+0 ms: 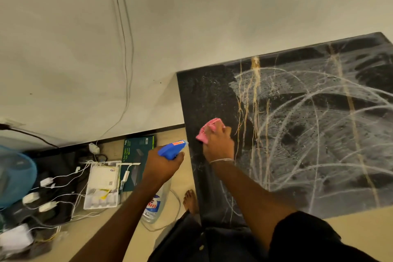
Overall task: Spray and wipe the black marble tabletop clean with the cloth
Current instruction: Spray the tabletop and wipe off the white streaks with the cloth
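Tabletop: the black marble tabletop fills the right half of the view, its far edge against the pale wall; gold veins run across it, and pale curved smears and small droplets cover most of the surface right of the hands, while the left strip looks darker and plainer.
Cloth: a pink cloth lies bunched on the marble near the left edge, pressed flat under the fingers.
Right hand: the right hand is clenched over the cloth, palm down on the tabletop; a thin bracelet circles the wrist.
Left hand: the left hand grips a spray bottle with a blue trigger head, held just off the table's left edge, nozzle toward the marble; the clear body hangs below the forearm.
Floor: a bare foot stands beside the table; further left lie a dark green box, a white device and tangled white cables.
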